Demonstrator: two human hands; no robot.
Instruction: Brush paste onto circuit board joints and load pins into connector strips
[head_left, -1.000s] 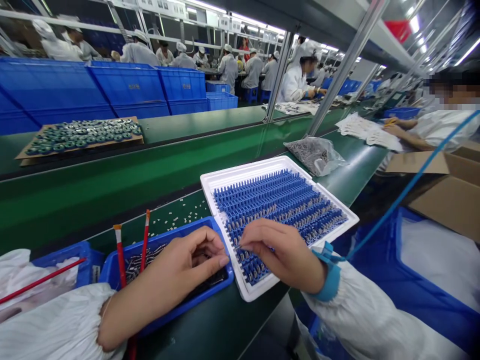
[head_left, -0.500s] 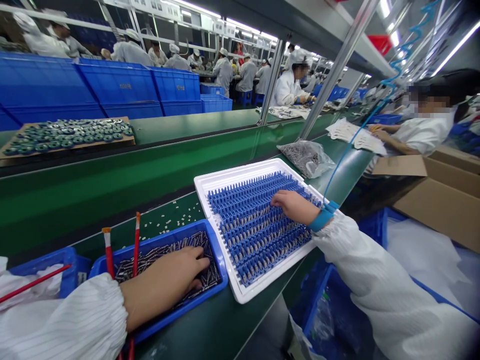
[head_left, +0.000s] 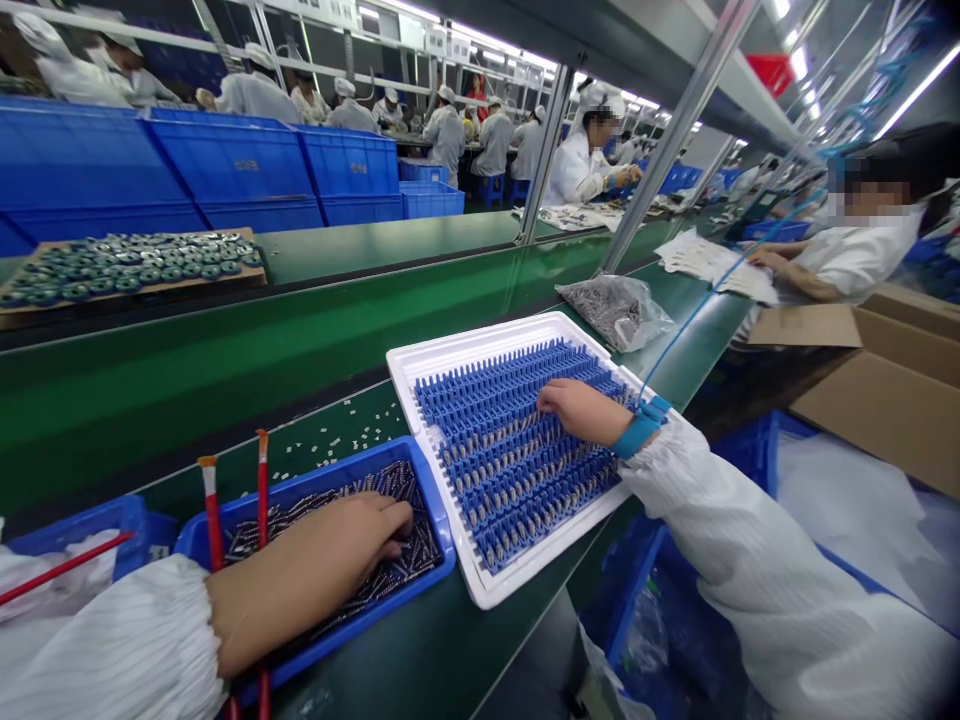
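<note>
Left hand (head_left: 315,565) inside blue plastic bin (head_left: 429,500), just left of white tray (head_left: 450,352), curled over loose metal pins (head_left: 330,525); cannot tell if pin gripped. Right hand (head_left: 581,413) on blue slotted rack (head_left: 495,430) in tray, loosely curled, grip unclear. Blue wrist strap (head_left: 637,435) on right wrist. Two red-handled brushes (head_left: 262,480) at bin's far side. Clear bag of metal parts (head_left: 615,313) beyond tray.

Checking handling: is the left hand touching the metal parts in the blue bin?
Touching: the head view shows the left hand resting on the metal parts.
</note>
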